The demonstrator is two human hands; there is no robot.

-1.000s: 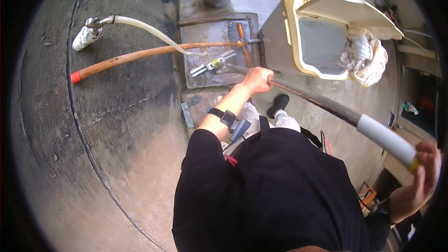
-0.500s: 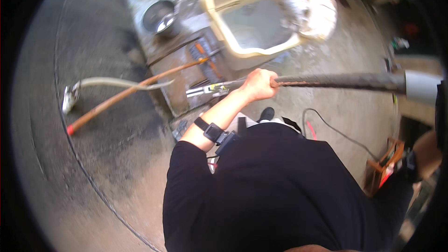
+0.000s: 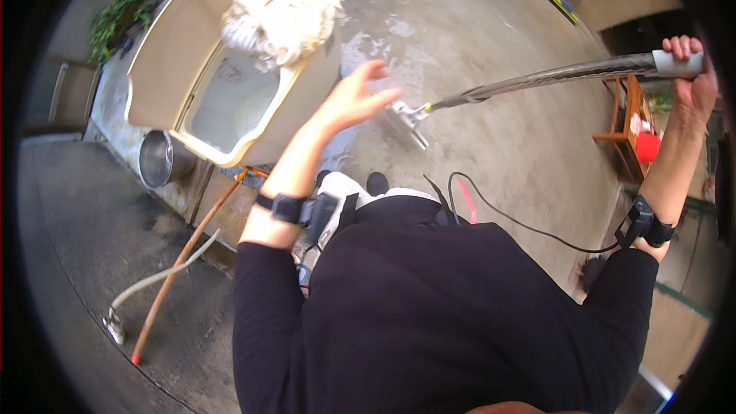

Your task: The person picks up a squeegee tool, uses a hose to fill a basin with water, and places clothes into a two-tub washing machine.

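Evidently, the weak point is the one-sided hold: at the right of the frame the right grip (image 3: 694, 83) is closed around the grey sleeve (image 3: 665, 64) at the end of a long-handled floor tool (image 3: 537, 79), while the left grip (image 3: 356, 100), near the middle of the frame, is wide and empty, fingers spread, blurred, apart from the shaft. The tool slants across the upper right, its bar-shaped head (image 3: 410, 124) over the concrete floor (image 3: 498, 149) just beside the left grip; whether the head touches the concrete, I cannot tell. Held at one end only, the shaft could roll or droop in the palm, and the head could swing into the spread fingers or knock the cream bin (image 3: 310, 83) at upper left. A hard bump there might slop the water inside or tip off the bundled white cloth (image 3: 284, 19), since it overhangs the rim. Wet patches near the bin could let the head skid or a dark shoe (image 3: 376, 183) slip. Farther right, the loose black cable (image 3: 529, 234) looping toward the right forearm could snag on the wooden stand (image 3: 613, 138) if the arm swings wide.
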